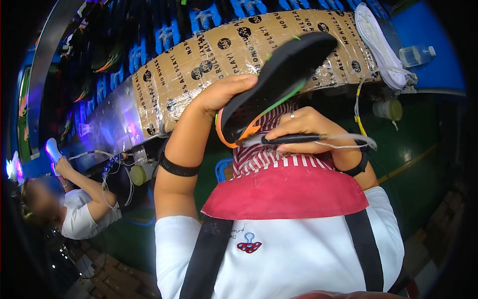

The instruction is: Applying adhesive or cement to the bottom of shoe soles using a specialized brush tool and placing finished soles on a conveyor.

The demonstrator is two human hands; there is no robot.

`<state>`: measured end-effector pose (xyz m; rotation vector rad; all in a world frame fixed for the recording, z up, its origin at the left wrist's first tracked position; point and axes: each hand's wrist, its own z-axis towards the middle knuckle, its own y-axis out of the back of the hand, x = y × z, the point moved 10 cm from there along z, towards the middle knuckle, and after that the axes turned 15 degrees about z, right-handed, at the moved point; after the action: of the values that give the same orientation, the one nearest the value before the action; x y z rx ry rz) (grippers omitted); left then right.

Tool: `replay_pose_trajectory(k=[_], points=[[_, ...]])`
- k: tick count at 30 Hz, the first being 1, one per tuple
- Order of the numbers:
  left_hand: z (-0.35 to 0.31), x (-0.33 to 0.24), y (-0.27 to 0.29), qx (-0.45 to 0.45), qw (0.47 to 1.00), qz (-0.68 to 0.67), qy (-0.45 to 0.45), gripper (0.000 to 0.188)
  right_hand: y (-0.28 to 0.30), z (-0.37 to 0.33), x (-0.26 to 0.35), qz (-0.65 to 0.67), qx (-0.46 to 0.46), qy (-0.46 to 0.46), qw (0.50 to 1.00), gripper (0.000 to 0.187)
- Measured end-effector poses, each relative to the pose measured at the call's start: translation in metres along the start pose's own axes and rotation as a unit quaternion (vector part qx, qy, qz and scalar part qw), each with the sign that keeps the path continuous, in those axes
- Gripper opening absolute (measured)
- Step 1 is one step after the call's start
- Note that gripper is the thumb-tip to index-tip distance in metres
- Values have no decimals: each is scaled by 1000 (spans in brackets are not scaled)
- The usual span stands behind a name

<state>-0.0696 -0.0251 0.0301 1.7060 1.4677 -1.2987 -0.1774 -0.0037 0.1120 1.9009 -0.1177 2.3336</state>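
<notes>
My left hand [225,93] is closed round the side of a black shoe sole [294,62] with orange and green edging. The sole is held tilted above my lap, its orange-rimmed end toward me. In my right hand [304,128] is a black pen-like brush [291,139], gripped like a pencil. Its tip meets or nearly meets the orange edge; contact is hard to tell. From the brush's back end a thin clear tube [348,138] runs off to the right.
Beyond my hands is a bench covered with printed cardboard [189,74]. At right are a white sole [381,45], a clear bottle [417,56] and a hanging lidded jar [388,109]. Blue racks [204,19] line the back. At left a co-worker [82,204] holds a pale sole.
</notes>
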Motion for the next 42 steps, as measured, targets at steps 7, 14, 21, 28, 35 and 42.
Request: replay_pose_trajectory(k=[7, 14, 21, 28, 35, 42], points=[[-27, -17, 61, -287, 904, -200, -247, 54, 50, -12, 16, 48, -201, 11, 978, 27], [-43, 11, 46, -137, 873, -362, -297, 92, 85, -17, 10, 248, -355, 55, 899, 30], [-40, 42, -10, -127, 844, -462, -242, 91, 93, -12, -22, 261, -422, 18, 868, 26], [-20, 54, -31, -70, 822, -519, -223, 84, 88, 6, -22, 193, -431, -3, 881, 19], [-16, 50, -58, -23, 832, -498, -241, 90, 92, 12, -19, 102, -469, 39, 876, 18], [-9, 65, -77, -47, 847, -502, -168, 92, 97, 10, 12, -133, -512, 110, 841, 21]])
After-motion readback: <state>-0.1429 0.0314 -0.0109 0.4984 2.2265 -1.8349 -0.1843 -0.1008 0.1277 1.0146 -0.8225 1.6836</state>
